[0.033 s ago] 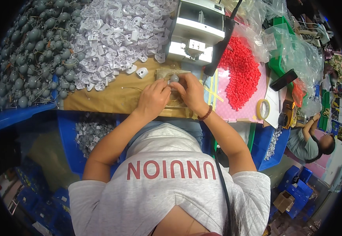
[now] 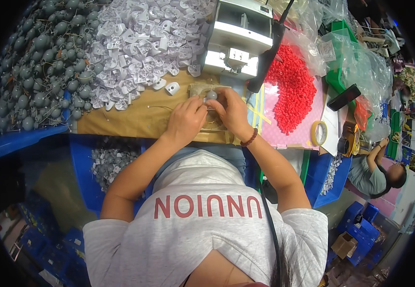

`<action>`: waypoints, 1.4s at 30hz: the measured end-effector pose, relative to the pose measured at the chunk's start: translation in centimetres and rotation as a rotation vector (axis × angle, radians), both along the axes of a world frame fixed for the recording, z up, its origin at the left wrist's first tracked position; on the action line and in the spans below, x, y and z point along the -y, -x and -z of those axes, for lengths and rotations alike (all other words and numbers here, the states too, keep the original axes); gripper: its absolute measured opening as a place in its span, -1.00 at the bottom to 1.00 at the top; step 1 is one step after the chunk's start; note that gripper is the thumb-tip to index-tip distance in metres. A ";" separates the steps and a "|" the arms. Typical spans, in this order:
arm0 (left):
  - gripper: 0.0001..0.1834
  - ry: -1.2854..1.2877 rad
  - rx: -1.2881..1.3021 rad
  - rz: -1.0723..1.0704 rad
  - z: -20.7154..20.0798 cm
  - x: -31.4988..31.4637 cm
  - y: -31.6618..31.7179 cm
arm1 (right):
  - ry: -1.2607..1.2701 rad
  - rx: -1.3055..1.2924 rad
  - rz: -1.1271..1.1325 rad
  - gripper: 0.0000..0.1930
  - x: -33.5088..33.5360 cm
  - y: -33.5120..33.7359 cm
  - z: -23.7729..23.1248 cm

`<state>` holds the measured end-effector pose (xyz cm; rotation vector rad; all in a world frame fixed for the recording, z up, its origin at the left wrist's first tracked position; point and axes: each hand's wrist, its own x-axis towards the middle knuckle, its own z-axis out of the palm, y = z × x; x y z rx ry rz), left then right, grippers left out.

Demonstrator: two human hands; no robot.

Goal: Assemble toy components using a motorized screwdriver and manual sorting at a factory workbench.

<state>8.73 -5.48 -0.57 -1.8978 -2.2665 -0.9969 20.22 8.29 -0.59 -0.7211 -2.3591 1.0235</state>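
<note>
Between my two hands sits a small grey ball-shaped part (image 2: 211, 95), over a flat fixture plate (image 2: 197, 89) on the brown-covered table. My left hand (image 2: 188, 118) is on its left side, fingers bent and pressed together at the part's lower edge; a thin wire runs out to the left of it. From the right, my right hand (image 2: 233, 112) curls round the ball with thumb and forefinger. Just beyond the fixture stands a white bench machine (image 2: 238, 36). What the left fingertips pinch is too small to make out.
White plastic pieces (image 2: 145, 43) pile up beyond my left hand, beside grey balls with wires (image 2: 40, 67). Right of the machine lie small red parts (image 2: 291, 91), a tape roll (image 2: 318, 133) and a black phone (image 2: 344, 97). A blue bin (image 2: 85, 177) hangs below the table edge. Another person (image 2: 372, 174) sits far right.
</note>
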 end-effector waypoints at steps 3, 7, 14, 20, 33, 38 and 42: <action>-0.80 0.010 -0.007 -0.008 0.0 0.1 -0.2 | 0.040 0.095 -0.096 -0.58 -1.0 -0.1 -0.3; -0.79 0.023 -0.047 -0.010 -0.2 0.0 -0.3 | 0.386 0.065 -0.192 -0.57 -3.0 -0.4 0.2; -0.77 0.004 -0.079 0.011 0.0 0.0 -0.1 | 0.364 0.120 -0.126 -0.62 -2.7 -0.3 -0.3; -0.77 -0.018 -0.088 0.006 0.1 0.0 -0.1 | 0.074 0.268 -0.196 -0.62 -2.7 0.6 -2.5; -0.62 0.103 0.124 -0.113 -1.9 -2.0 -0.1 | 0.041 0.224 -0.126 -0.34 -2.5 -0.2 -1.9; -0.65 0.114 0.068 -0.119 -1.1 -2.3 -0.2 | -0.361 -0.340 0.108 -0.47 -5.7 -0.2 -3.0; -0.66 0.090 0.063 -0.099 -1.0 -2.3 -0.1 | -0.058 -0.385 0.341 -0.55 -13.7 0.6 -0.7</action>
